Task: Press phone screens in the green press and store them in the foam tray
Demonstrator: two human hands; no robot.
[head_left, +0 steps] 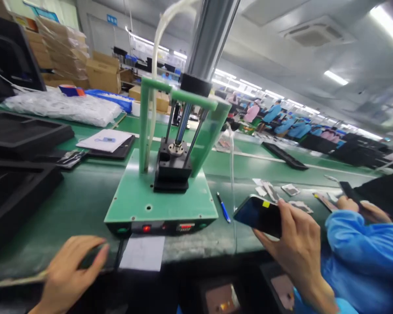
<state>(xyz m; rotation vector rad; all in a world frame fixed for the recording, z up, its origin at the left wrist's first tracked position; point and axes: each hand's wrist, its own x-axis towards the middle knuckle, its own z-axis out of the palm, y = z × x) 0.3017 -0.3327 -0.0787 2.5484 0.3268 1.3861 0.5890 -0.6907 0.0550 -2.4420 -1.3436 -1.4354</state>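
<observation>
My right hand (296, 242) grips a smartphone (260, 217) by its right end. The phone is tilted, its dark glossy face towards me, with a small yellow sticker on the upper edge. At the lower left, my left hand (74, 270) hovers by the bench edge, thumb and fingers curved and apart, with no object visible between them. Between the hands stands a green press fixture (131, 196) with a black clamp block (173, 168) under a cylinder. Red lights glow on its front panel. A white paper slip (142, 253) hangs below the fixture, right of my left hand.
A blue pen (223, 208) lies right of the fixture. Black foam trays (16, 187) occupy the left. Papers (106, 139) rest on a dark board behind. A co-worker's blue sleeve (356, 244) is close on the right. Below the bench edge sits a dark tray with phone-like pieces (221, 298).
</observation>
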